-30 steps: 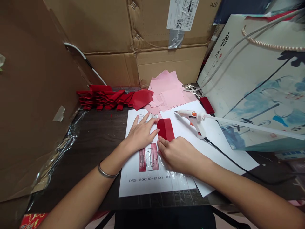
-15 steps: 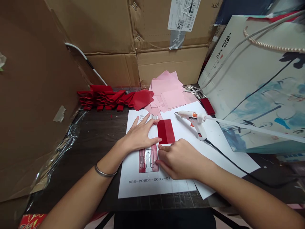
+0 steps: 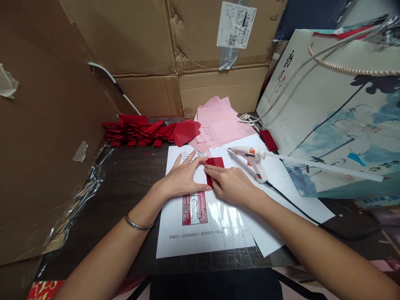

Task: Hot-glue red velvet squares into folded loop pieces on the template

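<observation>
A small dark red folded piece (image 3: pixel 216 161), its material unclear, lies on a printed sheet (image 3: pixel 175 246) under clear film. My left hand (image 3: pixel 183 177) rests flat with fingers spread, its thumb and forefinger touching the piece's left edge. Across the piece lies my right hand (image 3: pixel 229 183), fingers stretched towards the left hand and pressing down; it covers much of the red. Below my left hand shows a printed reddish picture (image 3: pixel 194 210). To the right, a white glue gun (image 3: pixel 254 160) lies on another white sheet (image 3: pixel 275 200).
Folded red pieces (image 3: pixel 140 131) line the back left, beside loose pink paper squares (image 3: pixel 221 118). Metal clips (image 3: pixel 253 121) and a dark red block (image 3: pixel 268 140) sit near a painted bag (image 3: pixel 331 112). Cardboard (image 3: pixel 218 89) walls the back. A black cord (image 3: pixel 300 212) runs right.
My right hand has moved up and left from below the red piece to on top of it, its fingers now stretched out. My left hand has stayed in place.
</observation>
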Demonstrator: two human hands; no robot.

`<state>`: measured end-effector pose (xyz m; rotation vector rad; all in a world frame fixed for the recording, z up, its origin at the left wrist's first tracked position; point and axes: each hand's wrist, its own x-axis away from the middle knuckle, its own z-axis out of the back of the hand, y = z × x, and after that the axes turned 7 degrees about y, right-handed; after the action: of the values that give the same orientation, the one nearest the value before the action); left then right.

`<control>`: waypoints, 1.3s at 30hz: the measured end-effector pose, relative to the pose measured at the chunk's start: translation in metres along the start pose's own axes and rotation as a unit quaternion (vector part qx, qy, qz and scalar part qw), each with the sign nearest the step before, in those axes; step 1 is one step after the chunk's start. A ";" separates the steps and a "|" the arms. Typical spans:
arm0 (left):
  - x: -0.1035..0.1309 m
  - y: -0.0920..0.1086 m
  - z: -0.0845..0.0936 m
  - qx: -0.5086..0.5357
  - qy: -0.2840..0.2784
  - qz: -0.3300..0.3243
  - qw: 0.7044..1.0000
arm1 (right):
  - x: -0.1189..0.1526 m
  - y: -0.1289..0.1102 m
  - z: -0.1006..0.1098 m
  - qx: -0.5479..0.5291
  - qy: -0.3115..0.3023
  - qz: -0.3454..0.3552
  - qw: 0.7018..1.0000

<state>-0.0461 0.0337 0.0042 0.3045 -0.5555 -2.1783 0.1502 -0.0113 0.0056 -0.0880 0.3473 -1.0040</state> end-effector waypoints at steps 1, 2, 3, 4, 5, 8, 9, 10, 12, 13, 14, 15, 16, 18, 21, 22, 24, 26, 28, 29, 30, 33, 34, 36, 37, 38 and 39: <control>0.000 0.000 0.000 0.002 0.000 0.001 1.000 | -0.001 -0.001 0.001 0.007 -0.009 0.005 1.000; 0.000 0.000 0.000 0.004 0.001 0.002 1.000 | -0.001 -0.002 0.003 0.016 -0.020 0.013 1.000; 0.000 0.000 0.000 0.006 0.001 0.002 1.000 | -0.001 -0.004 0.005 0.027 -0.031 0.020 0.999; 0.000 0.000 0.000 0.007 0.002 0.002 1.000 | 0.000 -0.006 0.007 0.039 -0.040 0.027 0.998; -0.001 0.000 0.001 0.007 0.002 0.004 1.000 | 0.001 -0.008 0.010 0.052 -0.049 0.032 0.997; -0.001 0.002 0.002 0.001 -0.002 0.011 1.000 | 0.008 -0.018 0.015 0.076 -0.078 0.056 0.992; -0.001 0.003 0.002 -0.002 -0.005 0.013 1.000 | 0.011 -0.021 0.017 0.079 -0.087 0.063 0.991; -0.001 0.003 0.003 -0.005 -0.009 0.014 1.000 | 0.013 -0.024 0.018 0.083 -0.091 0.067 0.990; -0.001 0.004 0.003 -0.007 -0.015 0.013 1.000 | 0.018 -0.029 0.019 0.095 -0.091 0.067 0.989; -0.001 0.004 0.002 -0.005 -0.015 0.011 1.000 | 0.019 -0.030 0.019 0.103 -0.088 0.064 0.989; 0.000 0.003 0.002 -0.002 -0.015 0.008 1.000 | 0.020 -0.030 0.019 0.107 -0.087 0.061 0.989; 0.000 0.002 0.002 0.002 -0.014 0.006 1.000 | 0.021 -0.030 0.018 0.107 -0.087 0.059 0.989; 0.000 0.001 0.001 0.005 -0.013 0.005 1.000 | 0.021 -0.029 0.018 0.105 -0.086 0.055 0.989; 0.002 -0.001 0.003 0.009 -0.015 0.000 1.000 | 0.020 -0.027 0.017 0.098 -0.080 0.048 0.991; 0.007 -0.001 0.007 0.022 -0.009 -0.015 1.000 | 0.020 -0.025 0.018 0.081 -0.070 0.048 0.993; 0.009 0.001 0.008 0.032 0.005 -0.022 0.999 | 0.020 -0.024 0.019 0.074 -0.067 0.049 0.994; 0.012 0.005 0.009 0.053 0.049 -0.048 0.996 | 0.021 -0.023 0.019 0.062 -0.059 0.053 0.995; 0.014 0.009 0.005 0.066 0.105 -0.073 0.990 | 0.021 -0.020 0.017 0.052 -0.050 0.051 0.996; 0.013 0.012 -0.002 0.062 0.141 -0.076 0.985 | 0.019 -0.017 0.013 0.046 -0.042 0.047 0.997; 0.012 0.013 -0.006 0.054 0.145 -0.073 0.985 | 0.018 -0.015 0.010 0.042 -0.037 0.045 0.997; 0.011 0.013 -0.009 0.044 0.145 -0.070 0.986 | 0.016 -0.013 0.008 0.035 -0.032 0.043 0.998; 0.007 0.015 -0.015 0.005 0.139 -0.069 0.988 | 0.013 -0.011 0.007 0.008 -0.014 0.031 0.999; 0.007 0.016 -0.016 -0.009 0.141 -0.072 0.987 | 0.013 -0.011 0.009 -0.001 -0.008 0.021 1.000; 0.006 0.018 -0.017 -0.035 0.143 -0.079 0.986 | 0.019 -0.012 0.016 -0.026 0.003 -0.011 1.000; 0.006 0.020 -0.018 -0.049 0.143 -0.083 0.985 | 0.025 -0.013 0.020 -0.041 0.015 -0.035 0.998; 0.006 0.021 -0.018 -0.063 0.140 -0.087 0.984 | 0.033 -0.012 0.024 -0.057 0.033 -0.064 0.996; 0.006 0.023 -0.019 -0.077 0.136 -0.090 0.984 | 0.043 -0.011 0.027 -0.067 0.065 -0.101 0.991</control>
<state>-0.0269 0.0113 -0.0010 0.5769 -0.2111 -2.2876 0.1710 -0.0557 0.0228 -0.1832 0.5326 -1.1893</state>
